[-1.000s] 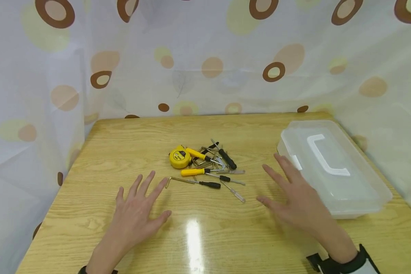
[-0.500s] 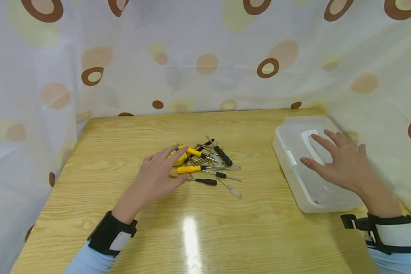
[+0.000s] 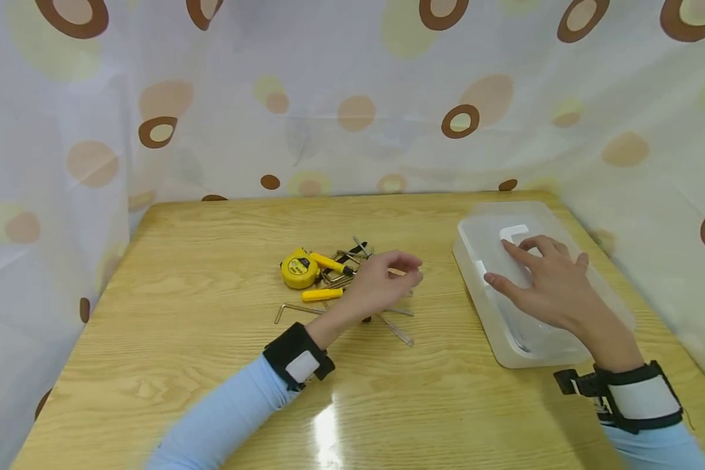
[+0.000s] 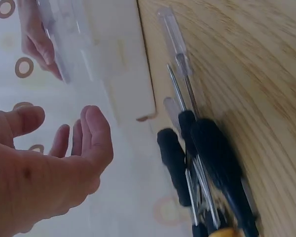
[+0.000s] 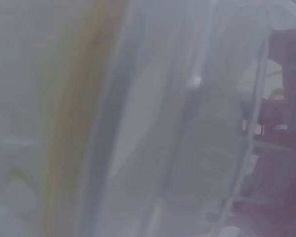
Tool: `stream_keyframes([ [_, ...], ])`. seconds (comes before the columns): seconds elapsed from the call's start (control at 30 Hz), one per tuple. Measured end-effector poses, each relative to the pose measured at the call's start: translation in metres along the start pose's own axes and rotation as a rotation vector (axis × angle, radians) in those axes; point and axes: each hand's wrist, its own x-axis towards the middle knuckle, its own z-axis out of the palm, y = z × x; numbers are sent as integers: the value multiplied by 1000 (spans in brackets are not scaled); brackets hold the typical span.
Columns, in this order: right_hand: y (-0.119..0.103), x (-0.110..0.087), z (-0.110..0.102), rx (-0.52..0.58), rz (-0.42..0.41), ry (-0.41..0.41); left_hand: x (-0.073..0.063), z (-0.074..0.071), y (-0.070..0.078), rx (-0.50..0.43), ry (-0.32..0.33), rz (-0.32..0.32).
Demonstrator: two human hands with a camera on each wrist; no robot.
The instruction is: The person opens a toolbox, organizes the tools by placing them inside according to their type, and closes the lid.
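- The translucent plastic box [image 3: 489,320] is seen at the right of the head view, set flat on the wooden table [image 3: 200,281] with its lid [image 3: 602,287] on.
- A light load is suggested by the thin-looking walls, though whether anything is stored inside cannot be told.
- The shell is judged stiff with a little spring, smooth enough to slip under dry fingers, and likely to be cracked only by hard bending.
- The surest hold is probably offered by the two opposite long sides, taken by both hands; the white handle [image 3: 514,232] is best trusted only if the latch [image 3: 480,269] is fastened, which cannot be made out.
- The right hand [image 3: 549,284] is held over the lid, fingers spread and slightly bent; nothing is gripped, and whether the lid is touched cannot be told.
- The left hand [image 3: 382,281] is held above the tools near mid-frame, right of the tape measure [image 3: 299,269], fingers loosely curled; nothing is gripped.
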Motion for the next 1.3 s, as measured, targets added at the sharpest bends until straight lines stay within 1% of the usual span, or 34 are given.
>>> stream_keyframes([
  [0.07, -10, 6, 1, -4, -3, -3, 16, 13, 1, -144, 1, -78],
  [0.13, -20, 12, 3, -3, -3, -7, 31, 25, 1, -271, -14, -163],
  [0.2, -30, 18, 5, 4, -7, -9, 44, 36, 0, -400, -31, -254],
  [0.27, -39, 23, 8, 10, -15, -17, 52, 44, -2, -500, -33, -335],
  [0.33, -47, 28, 12, 25, -22, -21, 55, 48, -3, -579, -15, -390],
  [0.4, -54, 31, 15, 33, -29, -22, 55, 50, -4, -616, 20, -411],
  [0.5, -60, 34, 18, 37, -32, -7, 54, 49, -7, -653, 53, -404],
  [0.67, -60, 36, 18, 36, -37, 29, 57, 48, -11, -692, 45, -387],
  [0.87, -61, 37, 19, 39, -42, 36, 58, 48, -15, -668, 48, -369],
  [0.93, -62, 38, 19, 33, -46, 38, 58, 48, -15, -653, 68, -355],
  [1.0, -62, 39, 19, 22, -49, 43, 57, 47, -15, -601, 91, -330],
  [1.07, -62, 40, 19, 15, -52, 48, 56, 46, -15, -500, 115, -290],
  [1.17, -62, 41, 18, 11, -54, 48, 53, 44, -14, -281, 131, -225],
  [1.23, -62, 41, 18, 15, -51, 42, 51, 43, -15, -123, 135, -163],
  [1.3, -62, 40, 17, 12, -46, 34, 49, 42, -16, 2, 136, -99],
])
